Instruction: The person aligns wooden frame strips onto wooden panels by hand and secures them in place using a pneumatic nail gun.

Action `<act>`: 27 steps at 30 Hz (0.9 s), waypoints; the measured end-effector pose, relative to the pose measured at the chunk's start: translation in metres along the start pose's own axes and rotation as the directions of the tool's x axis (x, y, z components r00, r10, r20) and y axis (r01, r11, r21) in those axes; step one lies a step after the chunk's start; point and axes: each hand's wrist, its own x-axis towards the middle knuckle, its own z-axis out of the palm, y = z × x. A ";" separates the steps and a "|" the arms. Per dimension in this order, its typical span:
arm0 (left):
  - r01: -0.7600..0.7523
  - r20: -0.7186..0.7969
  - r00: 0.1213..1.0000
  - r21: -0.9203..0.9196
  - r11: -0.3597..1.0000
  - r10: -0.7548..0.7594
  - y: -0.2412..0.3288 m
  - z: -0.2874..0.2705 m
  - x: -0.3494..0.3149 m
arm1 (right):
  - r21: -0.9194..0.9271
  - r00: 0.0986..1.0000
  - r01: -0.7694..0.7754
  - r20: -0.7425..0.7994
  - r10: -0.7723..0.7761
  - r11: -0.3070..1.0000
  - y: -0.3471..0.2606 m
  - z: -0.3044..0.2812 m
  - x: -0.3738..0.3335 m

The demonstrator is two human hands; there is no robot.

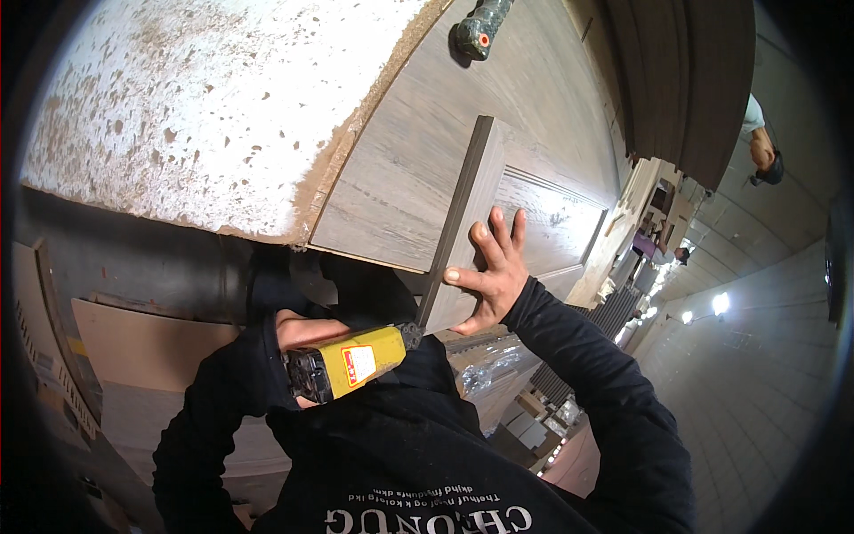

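My left hand (307,329) is closed around a yellow handheld power tool (366,359) with a label on its side and a black end. Most of its fingers are hidden behind the tool. The tool's dark nose meets or nearly meets the near corner of a grey-brown wood-grain panel (476,178) with a recessed middle. On that panel's face, near the same end, my right hand (500,276) lies with its fingers spread, its thumb close to the near edge. The panel rests on a larger wood-grain board (400,142).
A dark, mottled cylindrical object (480,34) with a red-ringed end lies on the board's far part. At left, a white, worn-surfaced slab (205,107) has a bare brown edge. Brown sheets (160,343) lean at lower left. Other people (763,147) appear at far right.
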 end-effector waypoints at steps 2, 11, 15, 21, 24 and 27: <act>-0.042 -0.029 0.999 0.079 0.996 0.044 0.000 0.002 -0.001 | 0.002 1.000 0.004 -0.003 -0.004 1.000 0.000 0.001 0.001; 0.024 -0.082 0.996 0.003 1.000 -0.023 0.002 0.001 0.001 | 0.005 1.000 0.003 -0.004 -0.003 1.000 0.001 0.000 0.001; 0.015 -0.097 0.995 0.106 0.994 -0.005 0.008 0.001 0.002 | 0.003 1.000 0.006 -0.013 -0.006 1.000 0.001 -0.001 0.001; 0.019 -0.090 0.996 0.191 0.981 -0.001 0.015 0.000 0.003 | -0.018 1.000 0.005 0.013 -0.005 1.000 0.000 -0.003 0.001; 0.025 -0.196 0.980 0.328 0.944 0.043 0.005 0.008 -0.007 | -0.031 0.999 0.001 0.033 0.000 1.000 -0.001 -0.004 0.001; 0.024 -0.265 0.962 0.332 0.943 0.068 0.011 0.010 -0.014 | -0.042 0.998 -0.034 0.049 0.036 0.999 -0.005 -0.005 0.000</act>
